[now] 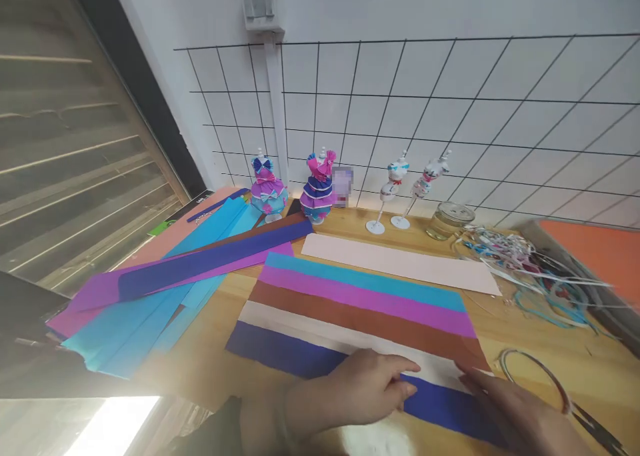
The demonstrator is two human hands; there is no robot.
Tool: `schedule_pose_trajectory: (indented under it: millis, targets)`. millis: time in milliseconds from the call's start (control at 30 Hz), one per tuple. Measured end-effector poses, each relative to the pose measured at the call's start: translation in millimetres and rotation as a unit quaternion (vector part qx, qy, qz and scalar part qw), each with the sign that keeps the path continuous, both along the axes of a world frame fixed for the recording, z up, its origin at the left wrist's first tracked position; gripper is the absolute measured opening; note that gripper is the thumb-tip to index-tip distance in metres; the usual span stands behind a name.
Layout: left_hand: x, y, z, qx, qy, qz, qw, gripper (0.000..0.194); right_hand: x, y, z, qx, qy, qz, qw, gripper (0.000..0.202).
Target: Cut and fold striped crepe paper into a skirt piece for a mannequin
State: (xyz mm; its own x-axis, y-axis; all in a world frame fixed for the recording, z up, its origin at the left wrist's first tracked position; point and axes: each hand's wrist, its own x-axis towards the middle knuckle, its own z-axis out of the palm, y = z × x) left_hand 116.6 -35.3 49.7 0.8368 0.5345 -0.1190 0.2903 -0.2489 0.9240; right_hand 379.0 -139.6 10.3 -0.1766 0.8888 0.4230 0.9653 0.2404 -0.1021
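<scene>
A striped sheet of crepe-like paper strips in teal, magenta, brown, cream and dark blue lies flat on the wooden table. My left hand rests over the dark blue and cream strips, its index finger and thumb apart, with nothing between them. At the right end of the same strips, my right hand lies with its fingers stretched out along the paper, touching the cream strip's end. Scissors lie partly behind my right hand, one handle loop and the blades showing.
Paper strips are piled at the left. A pale pink strip lies behind the sheet. Further back stand dressed mini mannequins, two smaller ones and a glass jar. Ribbon scraps and a grey box are at the right.
</scene>
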Motion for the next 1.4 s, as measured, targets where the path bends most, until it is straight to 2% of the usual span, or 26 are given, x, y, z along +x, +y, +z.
schedule_pose_trajectory:
  millis: [100,200,300,400,533,633,767,900,1000,1133,1233,1400]
  targets:
    - [-19.1,4.7,6.8,0.137,0.037,0.016,0.990,0.033,-17.1,-18.7,-7.4,-0.032,-0.083,0.048,0.995,0.035]
    - [-47.7,14.5,3.5,0.213,0.072,0.050,0.973,0.033,-15.7,-34.5,-23.5,-0.060,-0.151,0.059,0.985,0.036]
    - [-80.8,25.2,-9.2,0.269,0.102,0.076,0.955,0.030,-10.7,-44.5,-41.4,-0.067,-0.187,0.087,0.976,0.038]
    - [-112.2,33.2,-26.8,0.336,0.144,0.079,0.927,0.033,-9.9,-47.0,-51.4,-0.039,-0.190,0.097,0.976,0.039]
    - [-145.4,36.2,-50.1,0.412,0.222,0.077,0.881,0.049,-9.0,-46.7,-52.1,-0.031,-0.170,0.081,0.982,0.037]
    - [-160.7,34.9,-62.3,0.442,0.255,0.071,0.857,0.058,-9.5,-46.3,-43.9,-0.047,-0.130,0.072,0.988,0.035]
    - [-159.1,36.6,-67.3,0.466,0.260,0.063,0.843,0.062,-31.4,-34.9,-20.8,-0.034,-0.043,0.043,0.998,0.035]
    - [-131.4,45.1,-61.6,0.486,0.230,0.045,0.842,0.064,-77.0,0.9,-5.5,-0.050,-0.002,-0.012,0.999,0.047]
    - [-110.0,54.4,-56.9,0.484,0.216,0.047,0.846,0.056,-101.6,35.6,-15.5,-0.078,-0.004,-0.009,0.997,0.053]
    - [-102.1,66.5,-60.2,0.470,0.233,0.039,0.850,0.056,-101.1,66.4,-43.9,-0.040,-0.044,-0.027,0.998,0.065]
    - [-107.8,70.5,-66.7,0.484,0.238,0.038,0.841,0.061,-90.1,71.7,-55.5,-0.025,-0.082,-0.031,0.996,0.070]
    - [-113.6,70.8,-70.1,0.499,0.240,0.039,0.832,0.065,-83.0,69.4,-55.2,-0.044,-0.095,-0.027,0.994,0.072]
